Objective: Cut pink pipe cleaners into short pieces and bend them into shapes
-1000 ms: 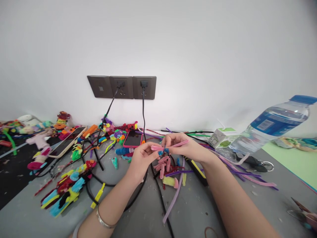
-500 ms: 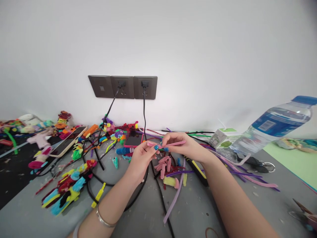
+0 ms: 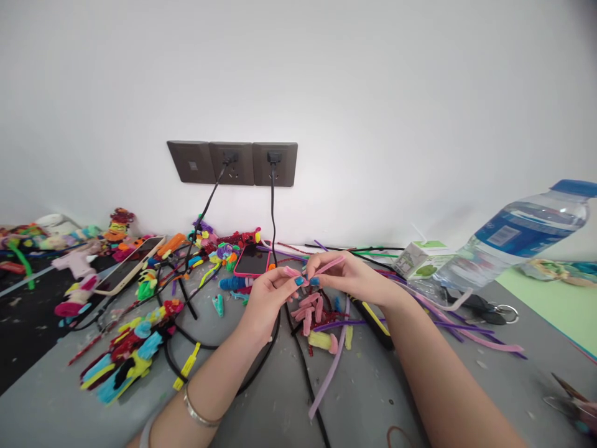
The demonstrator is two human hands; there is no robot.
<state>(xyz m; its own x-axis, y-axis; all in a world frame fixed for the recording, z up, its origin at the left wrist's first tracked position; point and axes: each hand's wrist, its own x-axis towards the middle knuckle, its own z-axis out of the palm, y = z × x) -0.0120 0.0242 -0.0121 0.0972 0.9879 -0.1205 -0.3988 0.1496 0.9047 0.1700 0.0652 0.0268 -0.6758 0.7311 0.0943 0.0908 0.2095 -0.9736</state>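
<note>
A short pink pipe cleaner (image 3: 330, 265) is pinched between my two hands above the table. My left hand (image 3: 273, 295) grips its left end between thumb and fingertips. Close beside it, my right hand (image 3: 347, 274) pinches the pipe cleaner too, and its free end sticks up to the right over the fingers. The fingertips of both hands nearly meet, hiding the middle of the piece. Just below lie several short pink pipe-cleaner pieces (image 3: 308, 309) and a yellow and pink rolled piece (image 3: 321, 341). A long lilac pipe cleaner (image 3: 332, 373) runs toward me.
Black cables (image 3: 305, 373) cross the grey table (image 3: 373, 404). Left are pipe-cleaner figures (image 3: 124, 361) and a phone (image 3: 133, 266); behind my hands, a red-edged phone (image 3: 252, 261). To the right are a drink carton (image 3: 422, 259), a tilted water bottle (image 3: 517, 230) and scissors (image 3: 571, 392).
The pink pipe cleaner has gone from nearly straight and level to bent, its right end now angled upward. My fingertips have drawn closer together.
</note>
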